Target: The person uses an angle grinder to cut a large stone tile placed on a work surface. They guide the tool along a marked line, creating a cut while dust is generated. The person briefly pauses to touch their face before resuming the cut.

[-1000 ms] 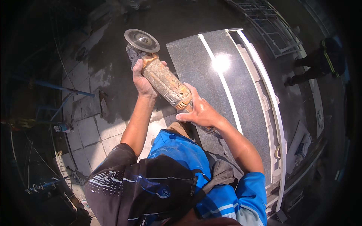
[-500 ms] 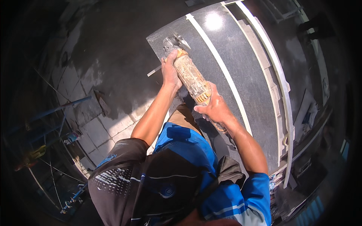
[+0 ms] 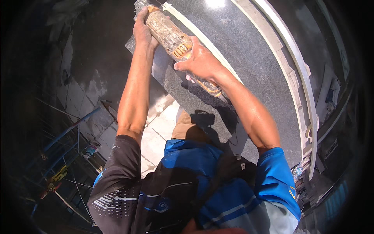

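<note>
Both my hands grip a dusty orange angle grinder (image 3: 165,33) near the top of the view. My left hand (image 3: 143,33) wraps round the body close behind the grinder's metal head, which partly leaves the frame. My right hand (image 3: 200,60) is closed round the rear handle, just past the vent slots. Beneath the tool lies a dark speckled stone slab (image 3: 257,78), its surface lit by the sun. A pale strip (image 3: 210,46) runs lengthwise along it and passes behind my right forearm. The grinder's disc cannot be made out clearly.
Long light-coloured bars (image 3: 292,43) run along the slab's right side. Pale floor tiles (image 3: 156,132) show left of my legs. At the lower left stand blue metal tubes (image 3: 72,130), with a yellow clamp-like thing (image 3: 60,174) among them.
The grinder and both hands have moved up and left in the view, the tool's head now reaching the top edge. The view itself has shifted, showing more slab near my legs.
</note>
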